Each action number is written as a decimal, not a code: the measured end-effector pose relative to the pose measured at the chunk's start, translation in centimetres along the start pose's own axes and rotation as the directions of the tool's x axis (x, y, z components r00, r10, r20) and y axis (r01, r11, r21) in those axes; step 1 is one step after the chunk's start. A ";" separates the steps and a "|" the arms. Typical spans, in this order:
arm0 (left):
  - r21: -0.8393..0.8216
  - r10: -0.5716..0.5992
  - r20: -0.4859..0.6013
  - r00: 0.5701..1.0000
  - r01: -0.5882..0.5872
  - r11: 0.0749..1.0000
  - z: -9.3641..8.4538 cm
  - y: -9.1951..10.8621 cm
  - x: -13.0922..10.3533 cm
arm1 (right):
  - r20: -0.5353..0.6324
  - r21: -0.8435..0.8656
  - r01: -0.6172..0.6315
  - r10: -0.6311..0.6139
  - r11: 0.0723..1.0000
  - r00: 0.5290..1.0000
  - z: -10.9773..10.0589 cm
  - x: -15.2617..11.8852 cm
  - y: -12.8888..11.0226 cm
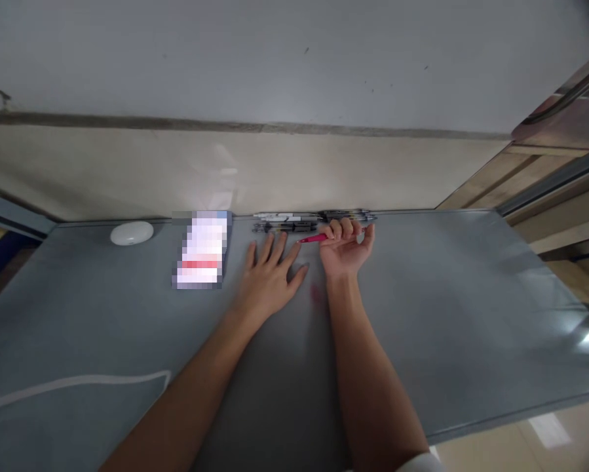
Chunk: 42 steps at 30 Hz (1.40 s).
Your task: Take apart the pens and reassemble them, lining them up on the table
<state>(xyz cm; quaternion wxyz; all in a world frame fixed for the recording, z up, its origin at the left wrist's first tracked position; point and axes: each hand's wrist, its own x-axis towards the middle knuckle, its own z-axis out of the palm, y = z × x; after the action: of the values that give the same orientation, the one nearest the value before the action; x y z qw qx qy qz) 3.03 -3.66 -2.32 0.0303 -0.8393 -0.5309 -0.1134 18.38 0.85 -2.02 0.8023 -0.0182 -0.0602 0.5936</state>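
Observation:
My right hand (346, 246), palm turned up, has its fingers curled round a pink pen (315, 238) whose tip points left toward my other hand. Spread fingers on my left hand (269, 275) rest on the table, the fingertips close to a row of dark pens (284, 227). White pens (287, 217) lie behind those, along the wall. Another bunch of dark pens (348, 215) lies just beyond my right hand, which partly hides it.
A phone with a lit, blurred-out screen (202, 249) lies left of my left hand. Farther left is a white rounded case (132, 233). A pale wall (274, 170) borders the back of the grey table (451, 308). A white line (78, 380) runs across the front left.

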 end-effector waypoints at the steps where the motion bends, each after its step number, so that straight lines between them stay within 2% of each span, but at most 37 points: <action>1: -0.001 -0.001 -0.002 1.000 0.001 1.000 0.0 0.0 0.0 | -0.001 0.015 -0.006 0.006 1.000 1.000 0.0 0.0 0.0; 10: 0.008 0.001 -0.007 1.000 -0.001 1.000 0.0 0.0 0.0 | -0.016 -0.023 0.040 -0.040 0.999 0.999 -0.1 0.1 0.2; 16: -0.016 0.002 -0.007 1.000 -0.002 1.000 0.0 0.0 0.0 | -0.048 -0.118 0.076 -0.082 0.990 0.995 -0.2 0.2 0.2; 22: -0.028 -0.001 -0.006 1.000 0.001 1.000 0.0 0.0 0.0 | -0.009 -0.064 0.058 -0.059 0.996 0.998 0.0 0.1 0.2; 29: -0.015 -0.003 -0.006 1.000 0.003 1.000 0.1 0.0 0.1 | -0.022 -0.021 0.043 -0.044 0.999 0.999 0.0 0.1 0.2; 38: -0.007 -0.003 -0.007 1.000 0.002 1.000 0.0 0.0 0.1 | 0.007 -0.023 0.043 -0.042 0.999 0.999 -0.1 0.0 0.2; 42: -0.016 -0.003 -0.008 1.000 0.003 1.000 -0.1 0.0 0.1 | -0.026 -0.056 0.055 -0.057 0.997 0.998 0.1 0.0 0.2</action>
<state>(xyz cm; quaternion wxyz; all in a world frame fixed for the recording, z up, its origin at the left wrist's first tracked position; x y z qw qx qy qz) 3.05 -3.63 -2.26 0.0254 -0.8382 -0.5311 -0.1211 18.14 0.89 -1.99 0.8185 -0.0469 -0.0659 0.5687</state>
